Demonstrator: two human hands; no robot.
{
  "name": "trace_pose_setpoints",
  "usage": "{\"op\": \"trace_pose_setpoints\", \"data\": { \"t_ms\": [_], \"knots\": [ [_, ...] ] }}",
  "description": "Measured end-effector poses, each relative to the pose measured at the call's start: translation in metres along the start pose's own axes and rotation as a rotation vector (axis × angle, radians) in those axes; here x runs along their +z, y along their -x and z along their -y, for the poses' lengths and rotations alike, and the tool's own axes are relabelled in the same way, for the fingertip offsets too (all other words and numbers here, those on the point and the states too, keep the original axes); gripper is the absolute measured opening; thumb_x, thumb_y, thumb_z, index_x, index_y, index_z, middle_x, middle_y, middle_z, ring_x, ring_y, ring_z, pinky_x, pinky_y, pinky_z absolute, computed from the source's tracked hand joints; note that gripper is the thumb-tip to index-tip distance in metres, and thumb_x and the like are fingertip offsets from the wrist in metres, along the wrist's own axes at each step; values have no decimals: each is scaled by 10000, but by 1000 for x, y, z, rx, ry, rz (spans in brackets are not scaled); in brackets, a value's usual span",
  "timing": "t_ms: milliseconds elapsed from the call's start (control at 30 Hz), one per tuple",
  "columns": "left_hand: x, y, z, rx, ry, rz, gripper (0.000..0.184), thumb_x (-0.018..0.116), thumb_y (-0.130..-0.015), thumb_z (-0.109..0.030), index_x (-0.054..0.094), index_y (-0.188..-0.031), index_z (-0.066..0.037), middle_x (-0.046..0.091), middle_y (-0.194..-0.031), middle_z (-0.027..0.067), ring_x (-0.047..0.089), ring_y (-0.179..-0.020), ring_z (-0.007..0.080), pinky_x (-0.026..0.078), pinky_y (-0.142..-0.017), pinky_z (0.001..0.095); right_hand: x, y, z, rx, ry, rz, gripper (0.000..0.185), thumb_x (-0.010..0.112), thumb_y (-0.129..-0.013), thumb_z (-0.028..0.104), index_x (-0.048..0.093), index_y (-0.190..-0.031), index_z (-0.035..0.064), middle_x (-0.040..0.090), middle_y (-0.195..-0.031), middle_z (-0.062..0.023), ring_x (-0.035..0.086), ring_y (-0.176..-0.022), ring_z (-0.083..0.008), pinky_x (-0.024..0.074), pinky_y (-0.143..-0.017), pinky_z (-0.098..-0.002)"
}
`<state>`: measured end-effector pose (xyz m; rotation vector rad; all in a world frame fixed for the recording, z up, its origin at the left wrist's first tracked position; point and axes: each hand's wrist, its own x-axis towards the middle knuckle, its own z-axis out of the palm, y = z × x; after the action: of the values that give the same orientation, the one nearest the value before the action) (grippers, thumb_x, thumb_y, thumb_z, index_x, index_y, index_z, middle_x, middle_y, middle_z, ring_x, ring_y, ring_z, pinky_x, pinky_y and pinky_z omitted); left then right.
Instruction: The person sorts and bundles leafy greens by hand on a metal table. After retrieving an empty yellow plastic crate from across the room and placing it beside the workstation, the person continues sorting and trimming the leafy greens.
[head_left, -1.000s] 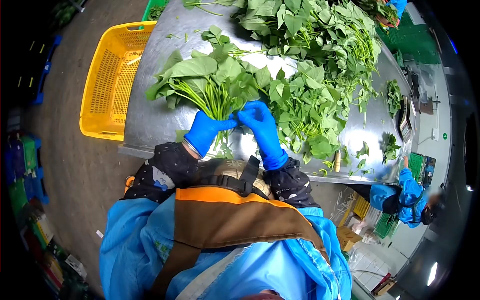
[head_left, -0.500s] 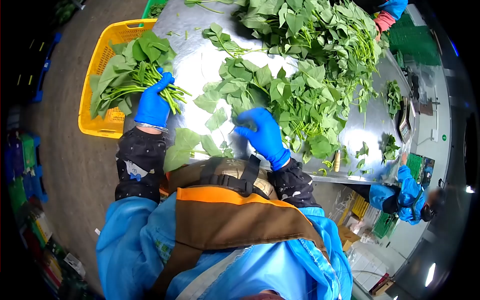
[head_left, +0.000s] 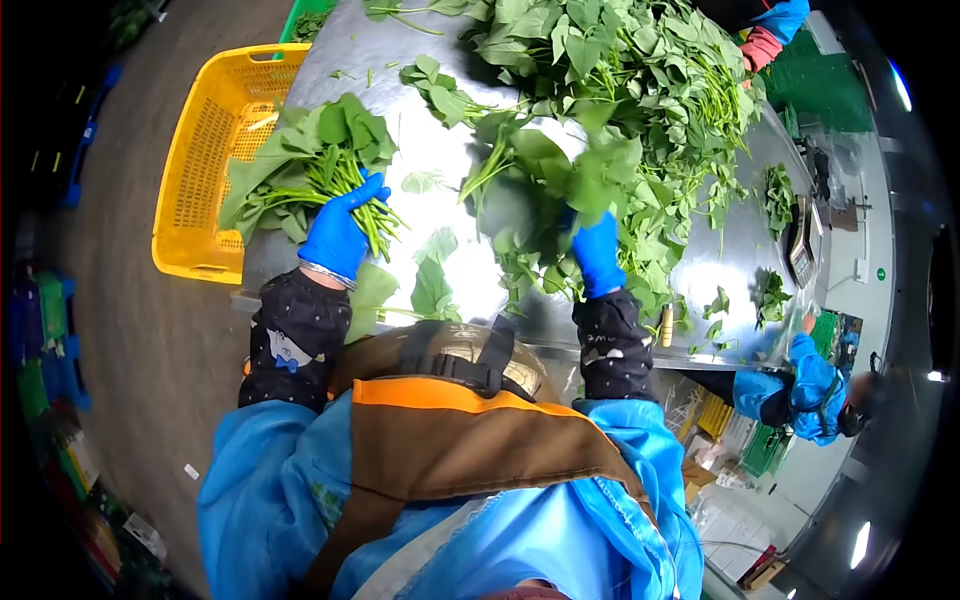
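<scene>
My left hand (head_left: 338, 238), in a blue glove, is closed around a bunch of leafy greens (head_left: 300, 165). The cut stems point right and toward me, and broad leaves fan out to the left beside the yellow crate. My right hand (head_left: 598, 258), gloved in blue too, is among loose leafy stems (head_left: 540, 165) on the metal table. Leaves cover its fingers, and the foliage around it is blurred by motion and appears gripped. A large heap of the same greens (head_left: 660, 90) spreads beyond it. Several single leaves (head_left: 432, 285) lie between my hands.
The yellow crate (head_left: 190, 180) stands left of the table (head_left: 335, 65), with a green crate (head_left: 296, 22) behind. A wooden handle (head_left: 667, 326) lies near the front edge. A scale (head_left: 803, 245) sits at the right. One co-worker's sleeve (head_left: 762, 48) shows beyond the heap, another person (head_left: 815, 385) at right.
My left hand has moved right with its bunch, away from over the yellow crate. My right hand has gone right and in among the leaves, which have shifted.
</scene>
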<state>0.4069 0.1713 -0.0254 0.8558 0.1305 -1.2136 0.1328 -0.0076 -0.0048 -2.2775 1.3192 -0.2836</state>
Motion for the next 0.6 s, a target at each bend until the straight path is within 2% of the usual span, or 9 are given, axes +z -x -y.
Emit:
{"op": "trace_pose_setpoints", "data": {
  "t_ms": [67,133,233,333,400,433,467,500,600],
  "knots": [
    [-2,3,3,-64,5,7,233,574,-795,-38,530,-1024,-27,580,-881,79,575,-822,181,462,-727,283,-9,2,-18,198,-257,-276,303,544,-797,214,549,-1012,1,589,-973,-171,560,-867,-314,437,-751,-369],
    [-8,2,5,-66,-14,10,263,567,-801,-49,525,-1057,-7,584,-917,93,572,-870,184,455,-762,280,-18,7,-39,241,-377,-518,338,547,-789,154,526,-1099,21,583,-1003,-130,556,-906,-259,433,-774,-348],
    [-3,2,10,24,-84,-27,309,565,-800,-45,513,-1100,7,580,-948,84,566,-870,175,454,-762,273,-38,28,-1,97,-264,-693,390,568,-770,51,501,-1154,62,539,-1075,-84,490,-991,-206,417,-793,-319],
    [2,1,13,30,-88,-43,341,569,-793,-40,501,-1123,11,577,-965,72,565,-859,169,452,-762,268,-34,35,49,-128,-224,-688,292,591,-768,60,561,-1058,52,574,-994,-80,534,-885,-186,431,-734,-299],
    [9,1,13,38,-181,-61,358,571,-791,-43,494,-1135,16,577,-984,68,564,-866,167,448,-769,264,-11,38,80,-148,-503,-200,167,612,-755,54,615,-921,40,603,-844,-62,560,-744,-160,438,-655,-293],
    [12,2,12,38,-212,-56,358,571,-790,-44,494,-1134,19,577,-990,69,565,-869,167,447,-771,264,4,39,101,45,-618,28,116,632,-751,131,638,-824,42,604,-722,-75,565,-616,-178,442,-598,-303],
    [14,3,11,40,-243,-48,358,572,-790,-46,494,-1132,22,577,-996,70,566,-872,168,446,-774,263,22,35,110,-42,-448,117,229,628,-753,285,639,-805,62,613,-736,-102,582,-619,-230,443,-580,-329],
    [13,3,11,62,-247,-21,346,574,-804,-77,492,-1126,19,579,-1011,90,569,-880,182,451,-772,281,38,21,120,-106,-80,278,350,593,-735,435,645,-775,91,616,-762,-121,588,-642,-281,444,-576,-368],
    [19,8,10,123,-265,0,339,576,-818,-113,489,-1123,8,581,-1016,110,572,-878,199,459,-761,303,94,-4,117,-84,126,272,415,565,-730,477,638,-821,79,604,-712,-152,586,-645,-317,449,-579,-407]
  ]
}}
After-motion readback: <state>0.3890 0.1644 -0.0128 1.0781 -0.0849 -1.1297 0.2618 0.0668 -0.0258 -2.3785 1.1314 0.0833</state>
